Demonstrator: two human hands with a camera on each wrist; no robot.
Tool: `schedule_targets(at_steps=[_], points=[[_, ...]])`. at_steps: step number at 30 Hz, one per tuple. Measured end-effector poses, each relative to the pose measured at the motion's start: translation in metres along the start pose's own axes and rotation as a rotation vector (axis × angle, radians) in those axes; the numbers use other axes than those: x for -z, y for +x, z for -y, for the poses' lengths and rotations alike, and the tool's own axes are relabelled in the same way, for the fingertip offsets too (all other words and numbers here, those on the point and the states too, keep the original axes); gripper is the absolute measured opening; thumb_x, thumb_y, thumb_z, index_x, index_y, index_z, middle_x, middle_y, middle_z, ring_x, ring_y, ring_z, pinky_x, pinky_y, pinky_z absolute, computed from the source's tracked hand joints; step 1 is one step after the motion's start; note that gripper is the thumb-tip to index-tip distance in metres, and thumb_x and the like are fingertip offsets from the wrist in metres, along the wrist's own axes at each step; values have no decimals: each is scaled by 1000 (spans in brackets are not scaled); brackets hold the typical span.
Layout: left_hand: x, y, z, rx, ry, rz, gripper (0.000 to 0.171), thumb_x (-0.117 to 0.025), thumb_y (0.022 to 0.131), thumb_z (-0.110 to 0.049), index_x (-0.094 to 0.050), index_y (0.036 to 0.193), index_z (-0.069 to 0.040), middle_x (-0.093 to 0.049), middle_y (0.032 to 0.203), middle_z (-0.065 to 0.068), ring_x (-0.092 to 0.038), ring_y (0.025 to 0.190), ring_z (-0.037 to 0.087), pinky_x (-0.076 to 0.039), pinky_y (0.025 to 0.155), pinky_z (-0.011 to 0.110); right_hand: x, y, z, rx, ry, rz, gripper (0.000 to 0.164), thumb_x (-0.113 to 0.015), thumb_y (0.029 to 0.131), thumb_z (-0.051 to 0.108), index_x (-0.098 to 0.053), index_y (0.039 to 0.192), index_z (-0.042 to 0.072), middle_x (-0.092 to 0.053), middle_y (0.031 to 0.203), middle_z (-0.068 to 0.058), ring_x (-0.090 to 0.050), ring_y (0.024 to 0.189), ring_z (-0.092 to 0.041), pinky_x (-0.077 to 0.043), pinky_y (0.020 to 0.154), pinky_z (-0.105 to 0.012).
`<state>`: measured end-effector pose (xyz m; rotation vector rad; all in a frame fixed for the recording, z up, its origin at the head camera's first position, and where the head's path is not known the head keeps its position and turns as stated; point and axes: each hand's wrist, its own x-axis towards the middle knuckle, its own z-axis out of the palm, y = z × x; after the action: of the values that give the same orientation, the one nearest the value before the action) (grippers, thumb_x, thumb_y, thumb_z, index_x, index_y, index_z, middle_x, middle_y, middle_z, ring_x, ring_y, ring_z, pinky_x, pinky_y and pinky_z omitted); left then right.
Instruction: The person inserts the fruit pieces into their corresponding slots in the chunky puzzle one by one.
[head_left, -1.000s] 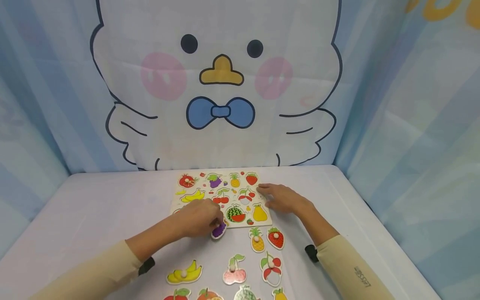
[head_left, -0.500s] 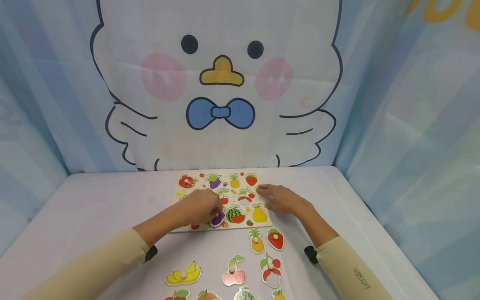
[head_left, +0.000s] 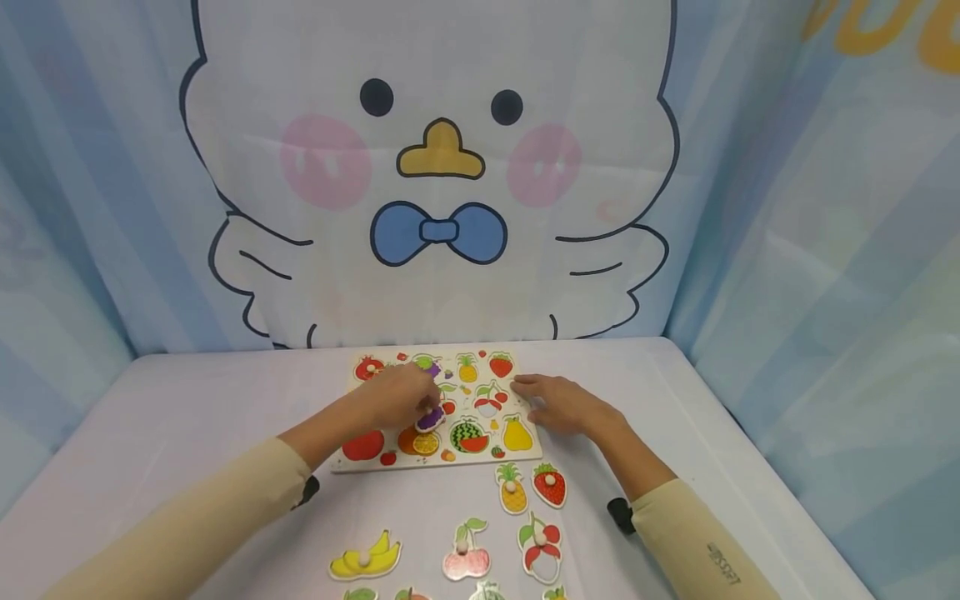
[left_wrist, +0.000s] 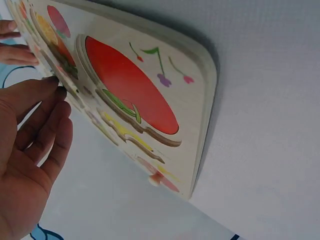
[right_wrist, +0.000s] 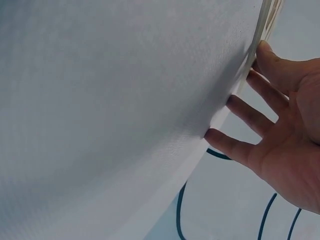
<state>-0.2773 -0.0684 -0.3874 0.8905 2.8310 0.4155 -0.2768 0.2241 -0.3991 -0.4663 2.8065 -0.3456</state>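
A fruit puzzle board [head_left: 468,460] lies at the far side of the table, printed with fruit pictures in cut-out shapes. My left hand [head_left: 397,398] is over its middle and pinches a purple grape puzzle piece [head_left: 430,420] between thumb and fingertips. In the left wrist view, the left hand [left_wrist: 35,120] hides most of that piece. At the board's right edge rests my right hand [head_left: 562,404]. In the right wrist view, the right hand [right_wrist: 280,110] has its fingers spread, with fingertips on the tablecloth and the thumb at the board's edge.
Loose knobbed pieces lie nearer: a pineapple [head_left: 512,490], a strawberry [head_left: 550,486], bananas [head_left: 365,558], cherries [head_left: 466,554] and a red fruit with leaves [head_left: 541,552]. Others are cut off by the bottom edge. A pomegranate piece [head_left: 366,367] sits in the board's far left corner.
My left hand has carried the grape piece from the board's near edge up and away over its middle. The right hand has stayed in place.
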Motion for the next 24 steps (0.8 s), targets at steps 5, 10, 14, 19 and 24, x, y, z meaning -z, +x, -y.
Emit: schedule_targets(at_steps=[5,10,14,19,24], points=[[4,11,11,33,23,1,13,-78,94,-15,-83,106,-15,-76,98,-1,-68,93,15,-61,82,27,0,1,0,-2,5,-1,62,-71,99,21,-49,157,20,-40,167,-1,-36,153,-35,-35,121,-57],[8,21,21,26,48,-12,14,-77,94,-14,-83,107,-14,-77,106,3,-68,98,19,-60,91,33,-1,2,0,-14,14,-1,62,-72,99,22,-48,157,21,-40,167,0,-36,154,-35,-35,122,-58],[9,25,25,38,76,-28,15,-75,97,-15,-83,110,-15,-77,115,4,-67,100,20,-59,93,35,-1,2,1,-26,15,2,63,-72,99,23,-48,157,23,-39,167,1,-35,154,-34,-34,122,-57],[12,33,30,59,94,-24,18,-74,97,-16,-82,114,-14,-77,116,6,-66,97,19,-60,92,34,-2,1,1,-41,18,5,63,-72,99,23,-48,157,24,-39,167,1,-35,155,-34,-34,122,-57],[11,41,34,75,102,-24,19,-74,97,-17,-81,114,-13,-75,111,6,-63,95,19,-59,94,35,-1,1,1,-42,20,10,63,-71,99,22,-48,157,24,-39,167,2,-35,155,-34,-34,122,-57]])
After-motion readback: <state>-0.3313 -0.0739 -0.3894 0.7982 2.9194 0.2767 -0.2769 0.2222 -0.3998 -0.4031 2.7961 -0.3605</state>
